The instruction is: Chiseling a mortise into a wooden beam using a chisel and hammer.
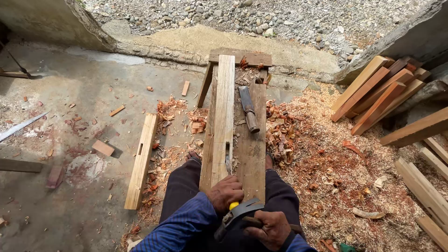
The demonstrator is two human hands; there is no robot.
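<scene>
I sit astride a wooden bench (252, 149). A pale plank (221, 116) lies lengthwise on it, with a narrow slot cut near my end. My left hand (225, 193) grips a chisel with a yellow handle end (233, 205); its blade (227, 163) stands in the slot. Just behind it, my right hand (270, 228) holds a hammer by its wooden handle. The dark hammer head (239, 213) sits right at the chisel's handle end.
A broad chisel (248, 109) lies on the bench. A slotted plank (141, 161) lies on the concrete floor at left, with a saw blade (21, 126) further left. Reddish planks (378, 93) are stacked at right. Shavings (326, 172) cover the ground.
</scene>
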